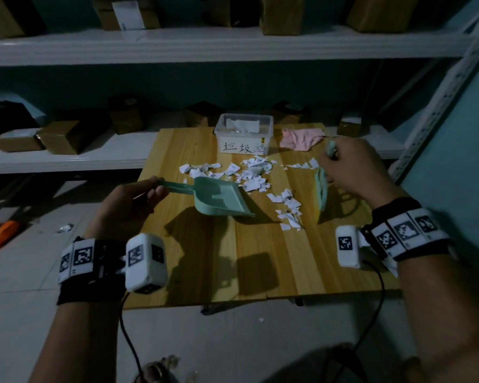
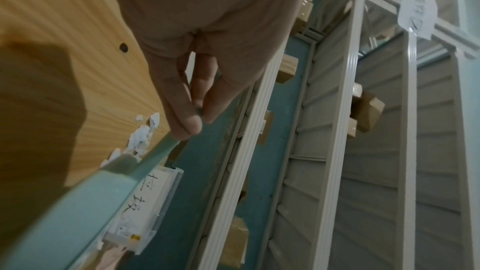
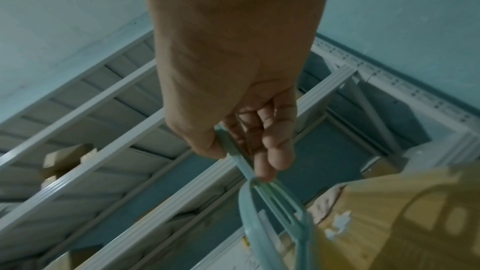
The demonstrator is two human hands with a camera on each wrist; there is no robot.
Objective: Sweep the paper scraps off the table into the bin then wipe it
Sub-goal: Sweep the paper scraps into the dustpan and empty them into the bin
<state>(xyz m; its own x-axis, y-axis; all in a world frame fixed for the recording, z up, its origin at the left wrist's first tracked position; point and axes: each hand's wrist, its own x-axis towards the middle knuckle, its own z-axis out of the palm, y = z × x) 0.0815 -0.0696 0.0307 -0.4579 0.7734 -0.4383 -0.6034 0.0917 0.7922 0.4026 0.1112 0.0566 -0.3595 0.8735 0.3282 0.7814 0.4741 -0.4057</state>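
Note:
Several white paper scraps (image 1: 253, 175) lie scattered across the far half of the wooden table (image 1: 219, 261). My left hand (image 1: 138, 197) grips the handle of a mint-green dustpan (image 1: 221, 199), whose front lip rests on the table just left of the scraps. My right hand (image 1: 351, 167) holds the handle of a mint-green hand brush (image 1: 322, 189), with its head standing on the table right of the scraps. A clear plastic bin (image 1: 244, 134) with a handwritten label stands at the table's far edge. A pink cloth (image 1: 302, 138) lies beside it on the right.
White metal shelving (image 1: 67, 158) with cardboard boxes (image 1: 58, 139) runs behind and left of the table. A slanted white shelf post (image 1: 437, 106) rises on the right. An orange object (image 1: 3, 233) lies on the tiled floor at left. Cables hang from both wrist cameras.

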